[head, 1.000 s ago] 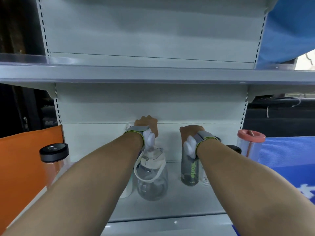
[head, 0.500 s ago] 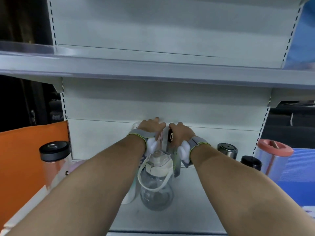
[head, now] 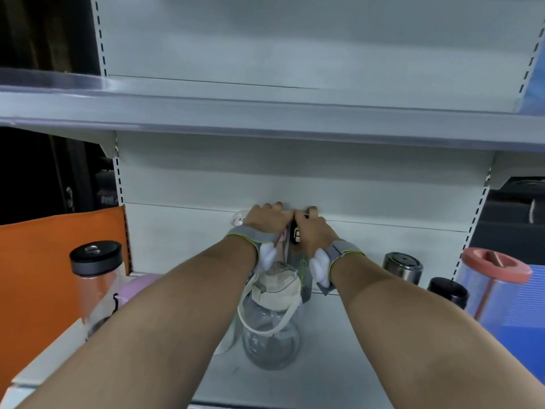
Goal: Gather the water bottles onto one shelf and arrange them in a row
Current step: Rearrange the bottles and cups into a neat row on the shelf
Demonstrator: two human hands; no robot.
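Both hands reach to the back of the lower shelf [head: 339, 349], side by side and touching. My right hand [head: 314, 231] is closed over the black cap of a dark grey bottle [head: 305, 278] with green lettering. My left hand [head: 265, 221] is closed on the top of a bottle behind, mostly hidden; only a pink bit [head: 282, 238] shows. In front of them stands a clear bottle [head: 271, 335] with a beige lid and carry strap. A white cap [head: 237, 221] peeks out left of my left hand.
At the right stand a steel-lidded bottle [head: 402, 267], a black-lidded bottle [head: 448, 290] and a clear tumbler with a pink lid [head: 495, 270]. At the left are a clear bottle with a black lid [head: 95, 273] and a lilac object [head: 138, 286]. The upper shelf edge [head: 265, 119] overhangs.
My right hand has carried the dark grey bottle leftward until it stands against the bottle under my left hand. The view has shifted left and closer.
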